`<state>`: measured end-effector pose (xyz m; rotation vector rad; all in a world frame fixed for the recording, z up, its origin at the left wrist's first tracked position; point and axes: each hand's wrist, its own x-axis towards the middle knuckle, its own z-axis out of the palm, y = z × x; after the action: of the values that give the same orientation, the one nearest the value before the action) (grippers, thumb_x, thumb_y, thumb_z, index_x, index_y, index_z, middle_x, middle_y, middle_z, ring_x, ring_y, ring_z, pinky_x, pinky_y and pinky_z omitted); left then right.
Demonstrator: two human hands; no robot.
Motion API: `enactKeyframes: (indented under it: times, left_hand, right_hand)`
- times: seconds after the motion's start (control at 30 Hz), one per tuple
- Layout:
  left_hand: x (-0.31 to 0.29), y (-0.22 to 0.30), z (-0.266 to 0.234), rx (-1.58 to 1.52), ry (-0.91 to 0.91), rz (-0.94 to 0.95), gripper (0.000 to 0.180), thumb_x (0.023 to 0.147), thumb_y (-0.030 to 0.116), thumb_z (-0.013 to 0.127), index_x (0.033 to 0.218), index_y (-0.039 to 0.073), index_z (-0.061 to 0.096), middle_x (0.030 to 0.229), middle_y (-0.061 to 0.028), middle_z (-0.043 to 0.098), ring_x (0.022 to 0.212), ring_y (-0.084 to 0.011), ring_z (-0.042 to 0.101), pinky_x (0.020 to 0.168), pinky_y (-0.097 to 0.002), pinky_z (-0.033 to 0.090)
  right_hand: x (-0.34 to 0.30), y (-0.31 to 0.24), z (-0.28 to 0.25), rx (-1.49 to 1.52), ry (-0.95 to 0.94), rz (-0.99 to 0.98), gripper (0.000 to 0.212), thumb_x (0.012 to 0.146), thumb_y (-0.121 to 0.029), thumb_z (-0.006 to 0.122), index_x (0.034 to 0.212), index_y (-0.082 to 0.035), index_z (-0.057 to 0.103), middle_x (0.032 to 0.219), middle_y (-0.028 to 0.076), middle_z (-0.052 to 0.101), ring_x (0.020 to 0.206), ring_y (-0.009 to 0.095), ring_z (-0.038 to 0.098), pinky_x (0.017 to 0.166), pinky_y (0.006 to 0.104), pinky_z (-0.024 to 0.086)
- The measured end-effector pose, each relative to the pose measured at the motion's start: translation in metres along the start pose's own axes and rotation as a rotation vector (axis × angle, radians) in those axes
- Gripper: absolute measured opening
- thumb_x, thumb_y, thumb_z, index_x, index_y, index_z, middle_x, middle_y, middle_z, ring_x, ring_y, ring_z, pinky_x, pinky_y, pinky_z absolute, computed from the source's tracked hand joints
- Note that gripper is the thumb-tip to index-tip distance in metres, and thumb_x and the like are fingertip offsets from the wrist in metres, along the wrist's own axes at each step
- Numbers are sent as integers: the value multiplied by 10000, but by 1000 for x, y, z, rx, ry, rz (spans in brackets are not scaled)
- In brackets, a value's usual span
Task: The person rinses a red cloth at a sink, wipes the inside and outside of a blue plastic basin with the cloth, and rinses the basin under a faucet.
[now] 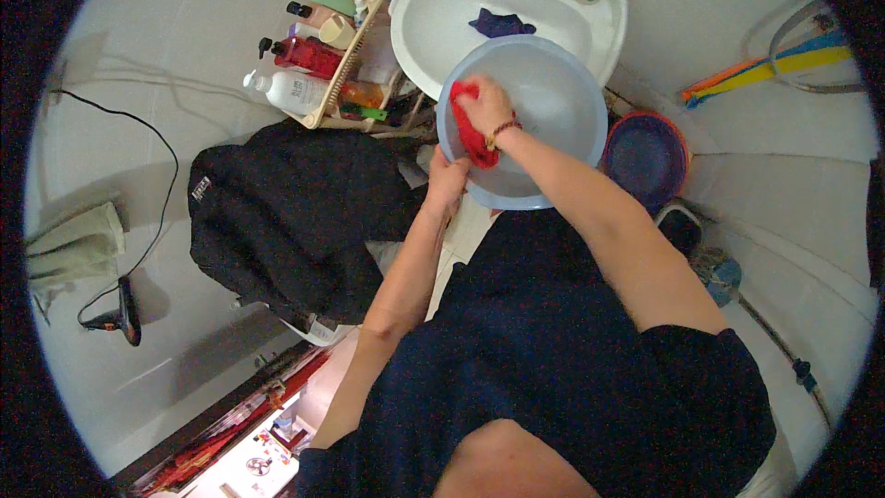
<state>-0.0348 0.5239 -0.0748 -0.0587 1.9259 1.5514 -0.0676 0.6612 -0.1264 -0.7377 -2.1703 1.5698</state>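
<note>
Red cloth runs near-to-far, left in the basin.
Our right fingers clamp its far end; our left hand grips the rim.

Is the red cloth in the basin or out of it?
In: the red cloth shows within the basin, the right hand on it.

On my left, dark printed lettering stands in two short rows across the white plastic pump bottle in the cream plastic basket. A small pale label with dark marks shows on the bulky black fabric garment, too small for me to read.
</note>
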Motion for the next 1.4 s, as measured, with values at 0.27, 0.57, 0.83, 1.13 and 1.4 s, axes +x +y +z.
enactKeyframes:
  times: [0.27, 0.57, 0.83, 1.13, 1.4]
  left_hand:
    - [-6, -8, 1, -125, 29, -62, 411, 740, -41, 456, 1142, 45, 452, 934, -67, 580, 758, -171, 564, 612, -279, 455]
    - [-8, 0, 7, -8, 10, -77, 389, 761, -8, 455, 1145, 52, 442, 910, -59, 562, 671, -142, 521, 528, -274, 429]
    - [-9, -7, 7, -48, -2, -140, 405, 752, -26, 481, 1149, 45, 443, 983, -92, 591, 766, -196, 610, 567, -288, 511]
    - [-18, 6, 10, 33, 5, -108, 343, 751, -12, 457, 1090, 30, 463, 811, -47, 569, 585, -116, 511, 453, -256, 385]
    - [-15, -1, 4, 51, -2, -108, 352, 755, -3, 463, 1105, 37, 464, 853, -53, 578, 614, -132, 523, 486, -265, 398]
  right_hand:
    - [-17, -17, -19, -124, -521, -158, 381, 722, -258, 635, 1033, -40, 608, 962, 186, 626, 892, 311, 605, 804, 364, 468]
    - [-3, -4, -4, -138, -6, -72, 230, 742, -228, 595, 891, -53, 602, 852, 180, 616, 858, 351, 584, 788, 422, 457]
    - [-11, 2, -17, -203, -467, -252, 348, 729, -255, 628, 1000, -36, 606, 959, 192, 617, 917, 337, 584, 808, 398, 460]
    - [-2, -5, -8, -197, -139, 0, 287, 747, -282, 590, 918, -52, 595, 942, 181, 607, 895, 343, 581, 806, 430, 456]
    - [1, 9, -3, 38, -358, -42, 334, 733, -252, 648, 984, -35, 609, 971, 166, 630, 895, 290, 604, 781, 355, 468]
